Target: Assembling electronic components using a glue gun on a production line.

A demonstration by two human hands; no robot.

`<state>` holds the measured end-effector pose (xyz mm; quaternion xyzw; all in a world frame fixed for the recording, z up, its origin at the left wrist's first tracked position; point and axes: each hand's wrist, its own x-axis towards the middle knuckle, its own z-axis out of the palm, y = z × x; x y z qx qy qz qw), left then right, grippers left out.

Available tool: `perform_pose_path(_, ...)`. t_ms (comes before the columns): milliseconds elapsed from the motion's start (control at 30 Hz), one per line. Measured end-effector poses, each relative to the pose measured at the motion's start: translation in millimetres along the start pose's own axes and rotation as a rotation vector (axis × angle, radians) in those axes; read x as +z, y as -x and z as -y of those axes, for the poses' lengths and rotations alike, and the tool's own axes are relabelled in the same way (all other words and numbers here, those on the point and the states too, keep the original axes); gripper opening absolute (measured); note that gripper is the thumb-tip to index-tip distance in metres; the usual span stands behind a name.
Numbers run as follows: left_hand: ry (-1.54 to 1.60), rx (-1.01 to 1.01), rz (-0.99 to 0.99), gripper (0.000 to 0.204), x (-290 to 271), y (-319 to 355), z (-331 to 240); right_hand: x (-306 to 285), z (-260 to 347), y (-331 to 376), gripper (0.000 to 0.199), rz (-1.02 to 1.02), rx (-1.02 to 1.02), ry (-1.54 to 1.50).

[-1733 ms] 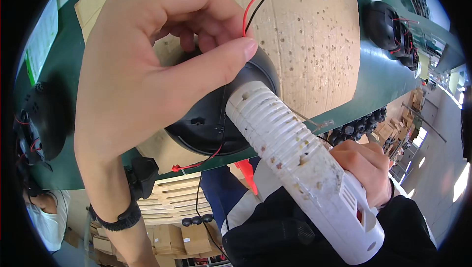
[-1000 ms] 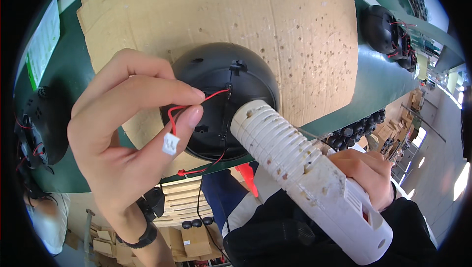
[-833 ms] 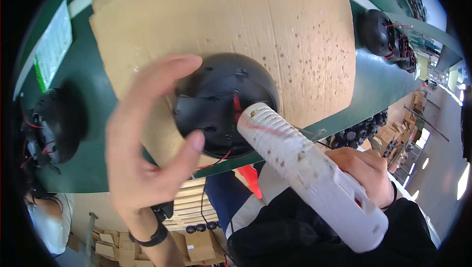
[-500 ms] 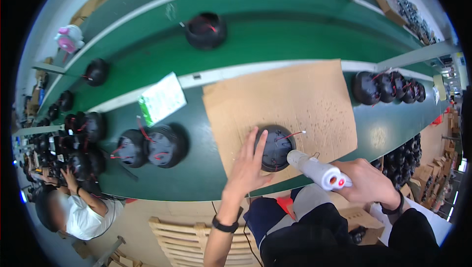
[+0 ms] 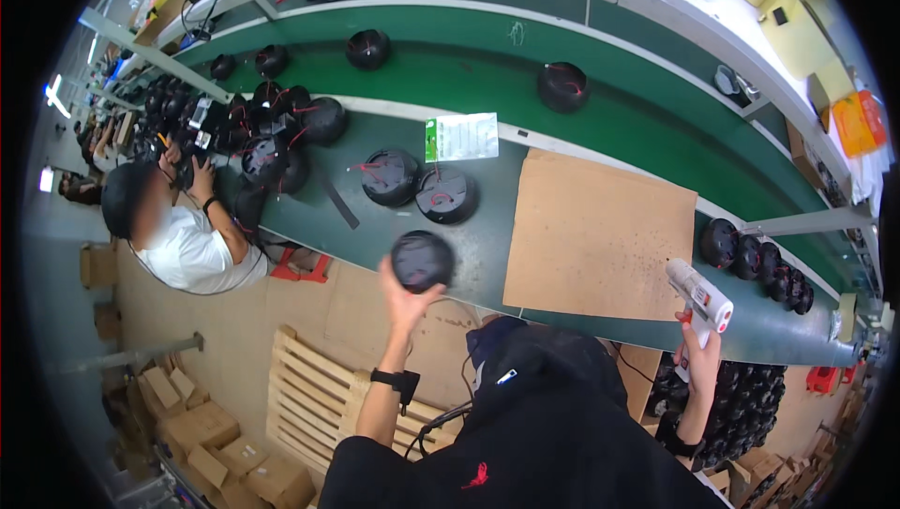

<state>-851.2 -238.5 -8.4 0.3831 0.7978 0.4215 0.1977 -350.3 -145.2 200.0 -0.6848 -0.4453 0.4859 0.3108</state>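
A round black housing (image 5: 422, 261) is in the grip of my left hand (image 5: 405, 307), over the table's near edge and left of the cardboard sheet. Its outline is slightly blurred. My right hand (image 5: 700, 351) is closed round the handle of a white pistol-grip tool (image 5: 696, 289), which is raised by the right corner of the cardboard (image 5: 605, 237). Just beyond my left hand, two black housings with red wires, a nearer one (image 5: 447, 196) and a farther one (image 5: 390, 177), lie on the table side by side.
A green-and-white packet (image 5: 462, 137) lies behind the housings. More black housings stand in a row (image 5: 720, 244) at the right and on the green belt (image 5: 422, 64). A co-worker (image 5: 202, 237) sits at the left by a cluster of housings. A wooden pallet (image 5: 314, 396) is on the floor.
The black housing has left the cardboard and moved left in my left hand. My right hand has drawn the white tool away to the right. The view has shifted too.
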Motion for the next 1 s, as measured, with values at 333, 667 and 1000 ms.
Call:
perform_pose_path(333, -0.314, 0.107, 0.216, 0.13, -71.4, -88.0, 81.7, 18.2, -4.9, -5.2, 0.022, 0.039, -0.006, -0.077)
perform_pose_path(667, -0.051, 0.9, 0.536, 0.027, 47.2, -57.0, -458.8, -19.0, -38.2, -11.4, 0.03, 0.024, -0.015, -0.118)
perform_pose_path(1000, -0.02, 1.738, 0.454, 0.026, 311.8, 43.6, -782.2, -43.5, -118.8, -113.1, 0.064, 0.129, -0.351, 0.759)
